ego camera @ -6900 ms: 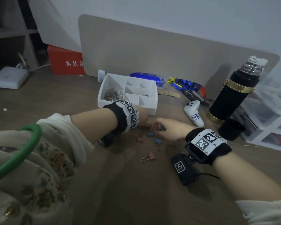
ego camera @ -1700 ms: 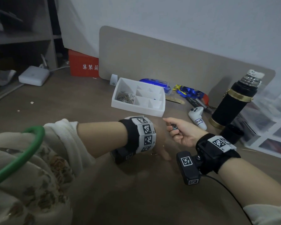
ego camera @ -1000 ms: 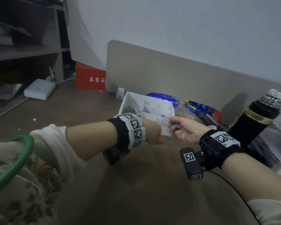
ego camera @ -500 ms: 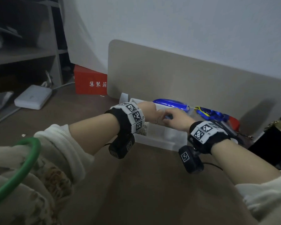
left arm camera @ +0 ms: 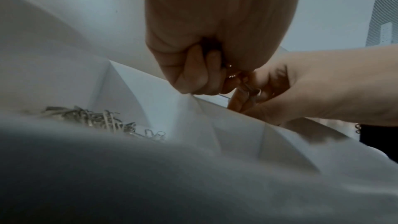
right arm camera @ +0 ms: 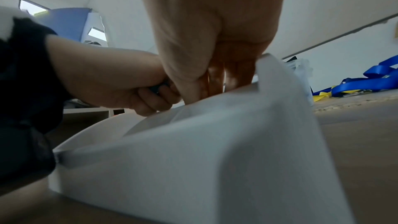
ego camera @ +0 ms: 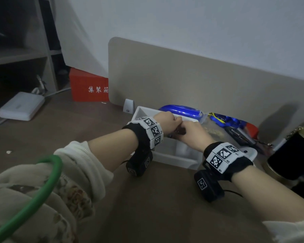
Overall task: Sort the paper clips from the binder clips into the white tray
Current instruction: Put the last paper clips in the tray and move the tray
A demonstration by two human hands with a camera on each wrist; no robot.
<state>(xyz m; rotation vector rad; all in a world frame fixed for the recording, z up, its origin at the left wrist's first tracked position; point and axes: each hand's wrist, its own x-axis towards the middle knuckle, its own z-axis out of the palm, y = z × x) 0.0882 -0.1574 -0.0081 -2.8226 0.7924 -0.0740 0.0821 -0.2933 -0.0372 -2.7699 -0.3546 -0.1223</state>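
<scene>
Both hands meet above the white tray [ego camera: 174,159], a smooth, matte plastic box with straight walls and slanted inner dividers that stands on the brown wood-grain counter [ego camera: 147,207]. The left hand [ego camera: 165,122] is balled into a fist, its fingers [left arm camera: 193,74] curled tightly around small clips; thin wire loops poke out beneath the knuckles in the left wrist view. The right hand [ego camera: 191,131] lies against it, knuckle to knuckle, with its fingers [right arm camera: 237,72] pointing down into a compartment near the middle of the tray. Wire handles of binder clips [left arm camera: 251,91] show between the right hand's fingertips, so it seems to pinch at least one, though how many I cannot tell.

The paper clips [left arm camera: 103,120] lie as a tangled heap of thin bent silver wire in the tray's left compartment, well apart from both hands.

Each wrist wears a black fabric band faced with square black-and-white printed tags, and a boxy black camera hangs under it. The rolled cuffs are thick, soft cream knit.

Behind the tray stands a beige panel [ego camera: 200,85] with rounded corners. A glossy blue plastic item [ego camera: 181,110] and a bundle of blue and yellow ribbon [ego camera: 223,119] lie at its foot. A red box [ego camera: 88,86] with white characters sits to the left, and a flat white device [ego camera: 21,106] with rounded edges farther left. A black cylindrical flask [ego camera: 295,155] with a brass-coloured ring stands at the right edge.
</scene>
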